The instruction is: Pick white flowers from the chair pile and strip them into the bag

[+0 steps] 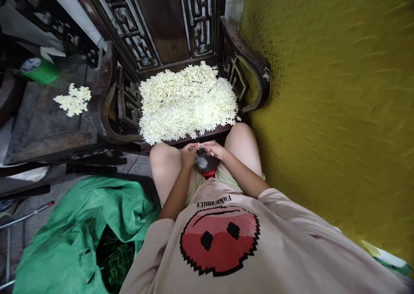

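My left hand [188,153] and right hand [214,149] meet with fingertips pinched narrow on a small white flower [199,145], equally near both, just my side of the chair seat's [211,133] front edge; its long axis and pointing are too small to tell.

Small white flower [199,145] pinched at the grip, details too tiny. Thick, roughly rectangular blossom heap [189,106], white-yellowish, open petals, just beyond grip. Smaller white cluster [73,100] well left of grip.
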### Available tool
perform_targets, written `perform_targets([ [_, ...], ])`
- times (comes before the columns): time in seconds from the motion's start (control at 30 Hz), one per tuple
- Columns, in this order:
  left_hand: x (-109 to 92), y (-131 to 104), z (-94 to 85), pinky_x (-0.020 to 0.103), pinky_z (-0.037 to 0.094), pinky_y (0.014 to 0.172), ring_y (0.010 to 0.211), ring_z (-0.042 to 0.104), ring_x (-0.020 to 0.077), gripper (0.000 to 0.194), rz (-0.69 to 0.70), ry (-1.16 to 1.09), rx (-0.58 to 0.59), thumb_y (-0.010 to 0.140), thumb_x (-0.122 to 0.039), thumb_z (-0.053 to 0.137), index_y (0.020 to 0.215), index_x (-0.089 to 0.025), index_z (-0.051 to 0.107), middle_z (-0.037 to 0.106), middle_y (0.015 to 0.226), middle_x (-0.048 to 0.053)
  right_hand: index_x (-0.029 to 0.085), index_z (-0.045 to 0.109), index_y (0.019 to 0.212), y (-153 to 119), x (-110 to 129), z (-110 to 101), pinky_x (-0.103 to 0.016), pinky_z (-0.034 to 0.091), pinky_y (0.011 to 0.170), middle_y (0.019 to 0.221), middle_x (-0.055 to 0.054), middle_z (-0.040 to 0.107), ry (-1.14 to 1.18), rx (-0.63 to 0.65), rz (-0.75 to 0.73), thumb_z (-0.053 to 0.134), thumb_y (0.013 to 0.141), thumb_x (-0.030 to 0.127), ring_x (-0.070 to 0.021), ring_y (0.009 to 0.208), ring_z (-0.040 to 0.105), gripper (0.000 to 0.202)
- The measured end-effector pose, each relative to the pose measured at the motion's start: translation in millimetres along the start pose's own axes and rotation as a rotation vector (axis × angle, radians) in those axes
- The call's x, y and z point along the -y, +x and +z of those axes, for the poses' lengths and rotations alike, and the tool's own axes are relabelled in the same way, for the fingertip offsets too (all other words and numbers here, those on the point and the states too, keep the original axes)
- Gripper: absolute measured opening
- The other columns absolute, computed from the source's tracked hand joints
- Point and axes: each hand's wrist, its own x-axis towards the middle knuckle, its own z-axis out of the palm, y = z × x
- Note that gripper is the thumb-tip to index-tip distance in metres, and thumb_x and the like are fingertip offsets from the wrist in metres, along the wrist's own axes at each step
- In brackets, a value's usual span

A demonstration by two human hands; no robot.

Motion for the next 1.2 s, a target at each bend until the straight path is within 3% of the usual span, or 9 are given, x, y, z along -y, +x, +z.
perform_targets([
  [0.27,1.6,1.8,0.3,0.028,0.047,0.071,0.069,0.061,0.0148,0.020,0.006,-0.029,-0.002,0.064,-0.034,0.068,0.074,-0.016,0.069,0.070,0.074,0.004,0.011,0.067,0.075,-0.6,0.2,1.9,-0.019,0.016,0.040,0.044,0.009,0.041,0.012,-0.006,0.011,0.080,0.059,0.031,-0.0020,0.040,0.028,0.029],
  [0.77,3.6,3.5,1.2,0.034,0.048,0.083,0.080,0.065,0.0176,0.040,-0.085,-0.166,0.087,0.056,-0.042,0.076,0.085,-0.015,0.070,0.071,0.083,0.007,0.011,0.067,0.079,1.0,-0.9,-1.3,-0.019,0.016,0.040,0.045,0.009,0.040,0.064,-0.038,-0.012,0.077,0.064,0.030,-0.0019,0.039,0.027,0.026],
  [1.2,4.7,4.9,1.4,0.034,0.048,0.080,0.077,0.064,0.0169,0.044,-0.122,-0.238,0.105,0.050,-0.041,0.080,0.084,-0.015,0.070,0.072,0.083,0.007,0.012,0.065,0.076,0.3,0.9,-1.8,-0.019,0.017,0.039,0.046,0.009,0.041,0.080,-0.010,-0.032,0.080,0.060,0.034,-0.0011,0.038,0.027,0.032],
])
